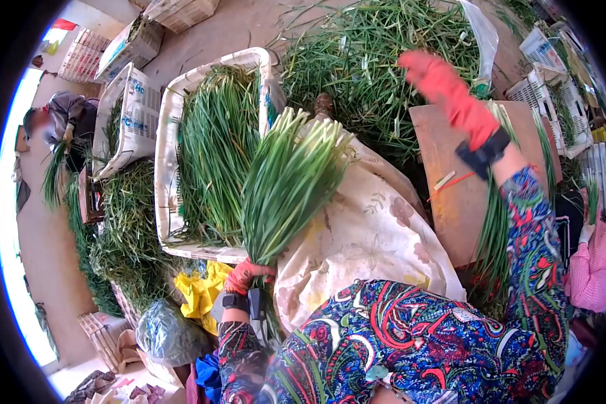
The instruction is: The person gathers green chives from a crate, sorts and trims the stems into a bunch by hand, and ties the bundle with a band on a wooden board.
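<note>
My left hand [248, 275], in a red glove, is closed round the leafy lower end of a big bunch of green stalks [286, 185]. The pale cut ends of the bunch point up and away, over my cloth-covered lap. Just left of it, a white crate [167, 145] holds more long green leaves. My right hand [434, 81], also red-gloved, is raised at the upper right above the loose greens; its fingers are stretched out and nothing shows in them. Below its wrist is a brown board [451, 215] with some stalks and a red band on it.
A large heap of loose greens [357, 67] lies ahead. Further crates stand at the upper left and right. One person [67, 114] holds greens at the far left; another person's pink sleeve [594, 269] shows at the far right. Plastic bags [172, 333] lie at lower left.
</note>
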Action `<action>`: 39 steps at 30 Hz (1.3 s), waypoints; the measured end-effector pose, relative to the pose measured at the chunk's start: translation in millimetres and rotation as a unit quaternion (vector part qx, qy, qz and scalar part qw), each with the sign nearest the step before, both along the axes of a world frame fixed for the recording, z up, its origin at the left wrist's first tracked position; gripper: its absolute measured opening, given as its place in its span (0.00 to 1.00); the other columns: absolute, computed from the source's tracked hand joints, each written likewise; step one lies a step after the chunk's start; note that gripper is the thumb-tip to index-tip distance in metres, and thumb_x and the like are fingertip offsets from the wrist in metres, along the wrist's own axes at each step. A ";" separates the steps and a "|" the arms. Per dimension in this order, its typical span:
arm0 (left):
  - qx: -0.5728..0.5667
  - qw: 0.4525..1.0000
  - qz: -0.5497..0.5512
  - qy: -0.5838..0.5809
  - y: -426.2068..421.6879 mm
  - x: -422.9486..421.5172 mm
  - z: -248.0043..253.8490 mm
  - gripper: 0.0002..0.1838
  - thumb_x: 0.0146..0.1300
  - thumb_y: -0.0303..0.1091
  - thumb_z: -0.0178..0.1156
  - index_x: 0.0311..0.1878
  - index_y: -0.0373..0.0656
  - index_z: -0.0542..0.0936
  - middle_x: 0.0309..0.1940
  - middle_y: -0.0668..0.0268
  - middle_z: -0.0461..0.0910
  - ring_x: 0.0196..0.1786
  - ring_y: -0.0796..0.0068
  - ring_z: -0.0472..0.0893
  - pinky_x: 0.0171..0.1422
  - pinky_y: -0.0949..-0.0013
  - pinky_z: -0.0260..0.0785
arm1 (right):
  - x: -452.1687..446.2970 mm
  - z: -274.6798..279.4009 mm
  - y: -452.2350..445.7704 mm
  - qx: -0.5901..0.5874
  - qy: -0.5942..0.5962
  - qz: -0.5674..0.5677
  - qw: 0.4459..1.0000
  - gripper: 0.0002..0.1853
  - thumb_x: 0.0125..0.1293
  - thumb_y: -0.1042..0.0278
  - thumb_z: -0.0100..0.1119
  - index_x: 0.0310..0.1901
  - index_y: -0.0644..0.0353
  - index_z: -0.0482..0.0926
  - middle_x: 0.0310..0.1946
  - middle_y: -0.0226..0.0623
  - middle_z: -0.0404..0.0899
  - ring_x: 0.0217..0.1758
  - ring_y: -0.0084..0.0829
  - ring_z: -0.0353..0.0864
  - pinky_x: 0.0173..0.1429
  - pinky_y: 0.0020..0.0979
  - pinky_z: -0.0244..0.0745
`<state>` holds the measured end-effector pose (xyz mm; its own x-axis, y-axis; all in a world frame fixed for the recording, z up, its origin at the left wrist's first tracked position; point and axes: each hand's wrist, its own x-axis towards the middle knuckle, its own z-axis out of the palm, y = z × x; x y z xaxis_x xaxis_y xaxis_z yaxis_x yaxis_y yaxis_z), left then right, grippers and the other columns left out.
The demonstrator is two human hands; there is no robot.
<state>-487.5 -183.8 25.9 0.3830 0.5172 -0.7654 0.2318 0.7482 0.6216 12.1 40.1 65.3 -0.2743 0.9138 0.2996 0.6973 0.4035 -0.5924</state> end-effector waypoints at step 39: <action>-0.038 0.989 0.060 -0.128 -7.7 -4.2 -19.2 0.21 0.45 0.31 0.60 0.44 0.34 0.70 0.19 0.64 0.71 0.17 0.75 0.68 0.25 0.73 0.63 | -170.7 -3.6 -66.4 -0.463 0.220 0.079 0.855 0.24 0.52 0.45 0.58 0.37 0.62 0.79 0.26 0.36 0.76 0.26 0.26 0.74 0.28 0.27 0.70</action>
<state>-491.7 -191.5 6.7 0.5093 0.5150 -0.6895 -0.0200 0.8080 0.5888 -158.5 -26.4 61.7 -0.4632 0.7765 -0.4273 0.3051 -0.3129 -0.8994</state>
